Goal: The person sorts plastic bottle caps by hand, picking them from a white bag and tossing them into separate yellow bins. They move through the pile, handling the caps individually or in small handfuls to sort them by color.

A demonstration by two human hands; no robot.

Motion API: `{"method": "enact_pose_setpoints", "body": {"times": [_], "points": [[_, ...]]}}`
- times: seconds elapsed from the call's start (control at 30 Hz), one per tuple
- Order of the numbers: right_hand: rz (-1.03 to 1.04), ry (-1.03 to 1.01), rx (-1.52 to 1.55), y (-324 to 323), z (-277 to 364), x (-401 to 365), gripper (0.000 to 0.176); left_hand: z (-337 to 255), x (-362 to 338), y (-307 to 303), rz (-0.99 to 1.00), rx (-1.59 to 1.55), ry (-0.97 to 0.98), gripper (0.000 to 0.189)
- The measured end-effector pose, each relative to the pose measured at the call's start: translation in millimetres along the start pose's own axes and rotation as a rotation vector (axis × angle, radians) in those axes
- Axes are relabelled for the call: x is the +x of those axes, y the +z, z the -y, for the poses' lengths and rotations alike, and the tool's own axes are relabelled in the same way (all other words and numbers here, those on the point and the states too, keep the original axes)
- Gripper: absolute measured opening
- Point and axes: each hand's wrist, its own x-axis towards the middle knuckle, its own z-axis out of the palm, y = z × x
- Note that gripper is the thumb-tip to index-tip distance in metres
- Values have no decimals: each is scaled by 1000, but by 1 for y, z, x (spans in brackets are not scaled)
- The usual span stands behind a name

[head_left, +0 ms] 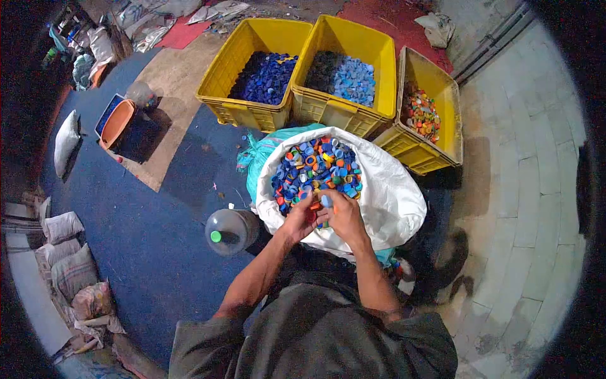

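A white sack (394, 208) with its mouth rolled open is full of mixed bottle caps (309, 165) in blue, orange, red, green and yellow. Over its near rim, my left hand (299, 221) is cupped around a few caps, with orange and red ones showing at the fingers. Close beside it, my right hand (347, 220) pinches a light blue bottle cap (326, 201) between thumb and fingers. The two hands nearly meet, so part of what lies between them is hidden.
Beyond the sack stand a yellow crate (246, 108) of dark blue caps, another crate (341, 112) of grey and light blue caps, and a third crate (435, 146) of orange caps. A clear jug (232, 232) is at left. A block wall (524, 189) runs along the right.
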Motion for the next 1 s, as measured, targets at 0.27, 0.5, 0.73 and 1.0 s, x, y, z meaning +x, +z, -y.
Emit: {"method": "enact_pose_setpoints", "body": {"times": [0.27, 0.5, 0.73, 1.0], "points": [[-278, 519, 818, 14, -39, 1, 37, -5, -2, -13, -29, -259, 64, 32], [-245, 748, 1890, 19, -104, -25, 25, 5, 11, -27, -124, -74, 80, 41], [-398, 622, 1973, 7, -125, -60, 42, 29, 38, -2, -111, -199, 10, 33], [-545, 634, 1950, -11, -167, -88, 42, 81, 98, -10, 32, -176, -109, 25]]}}
